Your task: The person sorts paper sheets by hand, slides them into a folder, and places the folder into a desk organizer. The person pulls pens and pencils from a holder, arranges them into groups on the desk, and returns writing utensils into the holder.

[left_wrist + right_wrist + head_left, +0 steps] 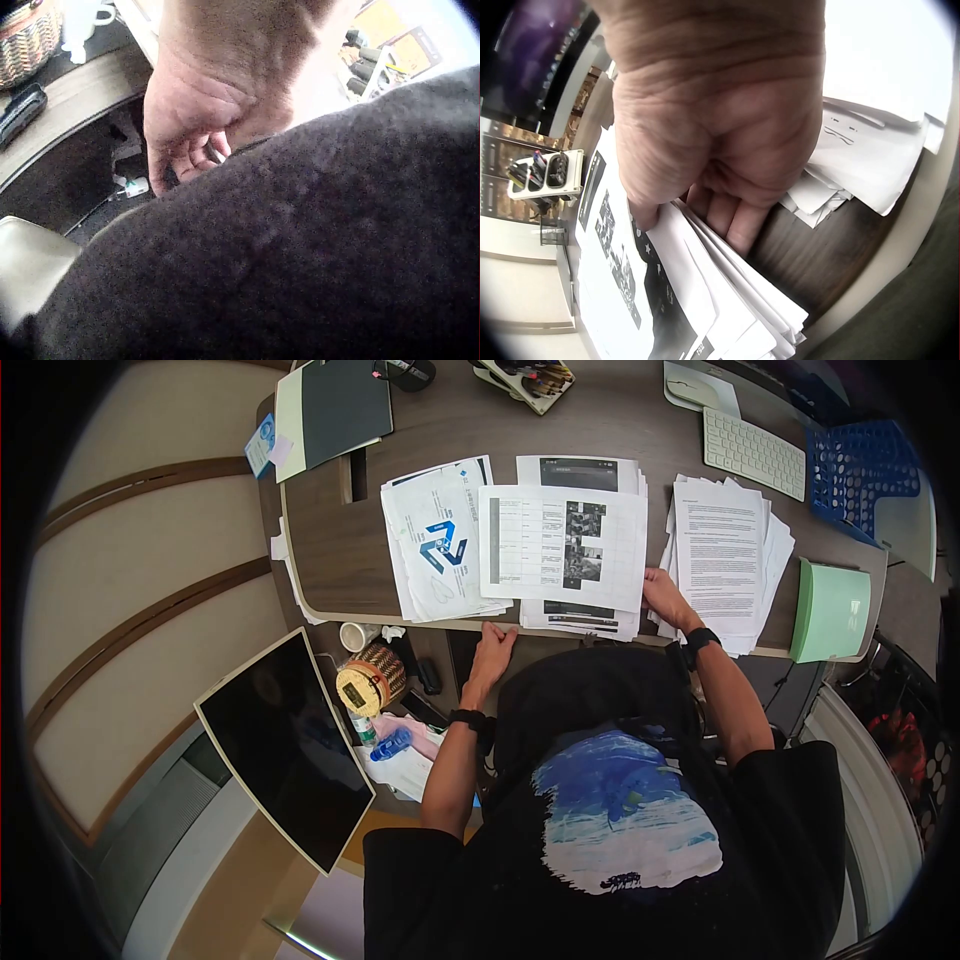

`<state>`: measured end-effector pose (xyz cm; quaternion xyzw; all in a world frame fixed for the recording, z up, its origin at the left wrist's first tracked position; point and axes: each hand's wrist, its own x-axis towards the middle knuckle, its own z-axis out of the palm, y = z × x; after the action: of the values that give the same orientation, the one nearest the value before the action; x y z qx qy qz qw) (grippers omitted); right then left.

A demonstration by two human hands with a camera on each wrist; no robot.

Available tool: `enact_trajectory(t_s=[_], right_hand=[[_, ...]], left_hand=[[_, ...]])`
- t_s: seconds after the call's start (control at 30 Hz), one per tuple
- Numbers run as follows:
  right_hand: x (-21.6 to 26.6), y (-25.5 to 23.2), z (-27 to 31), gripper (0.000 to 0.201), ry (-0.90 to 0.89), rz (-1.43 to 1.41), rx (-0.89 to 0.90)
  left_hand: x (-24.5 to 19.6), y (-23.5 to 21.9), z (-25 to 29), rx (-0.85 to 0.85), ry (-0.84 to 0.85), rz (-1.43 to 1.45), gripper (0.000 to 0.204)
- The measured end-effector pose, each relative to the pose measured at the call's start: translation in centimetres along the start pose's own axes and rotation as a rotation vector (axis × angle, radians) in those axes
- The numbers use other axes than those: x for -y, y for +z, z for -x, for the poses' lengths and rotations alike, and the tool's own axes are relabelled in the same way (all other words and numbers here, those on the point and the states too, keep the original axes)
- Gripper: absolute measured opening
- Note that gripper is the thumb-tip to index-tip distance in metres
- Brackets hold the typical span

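My right hand [668, 598] grips the right edge of the middle paper stack [727, 281]. In the right wrist view the thumb lies on the stack's top and the fingers curl around its side. The top sheet [530, 550] carries a printed table and dark pictures, and lies over a dark-printed page [580, 473]. My left hand [490, 655] is at the desk's front edge, just below the left paper pile [415, 560] with a blue logo. Its fingers hang loosely curled in the left wrist view [202, 112], partly hidden by dark clothing.
A text-printed pile [720, 540] lies right of the right hand. Beyond it are a keyboard [755, 452], a blue basket [865, 470] and a green folder [832, 610]. A pen holder [540, 382] stands at the back. Left are a monitor [285, 750] and a woven basket [372, 678].
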<state>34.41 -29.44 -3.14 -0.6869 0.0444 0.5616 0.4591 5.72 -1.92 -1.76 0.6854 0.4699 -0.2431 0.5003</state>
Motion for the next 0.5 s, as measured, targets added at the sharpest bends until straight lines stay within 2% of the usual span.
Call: enact_trajectory(t_s=[0.27, 0.5], right_hand=[[0.4, 0.5, 0.3, 0.029, 0.003, -0.105, -0.005], [0.8, 0.2, 0.5, 0.028, 0.014, -0.067, 0.002]], left_hand=[[-0.1, 0.0, 0.0, 0.031, -0.001, -0.008, 0.054], [0.0, 0.1, -0.1, 0.034, -0.016, -0.013, 0.055]])
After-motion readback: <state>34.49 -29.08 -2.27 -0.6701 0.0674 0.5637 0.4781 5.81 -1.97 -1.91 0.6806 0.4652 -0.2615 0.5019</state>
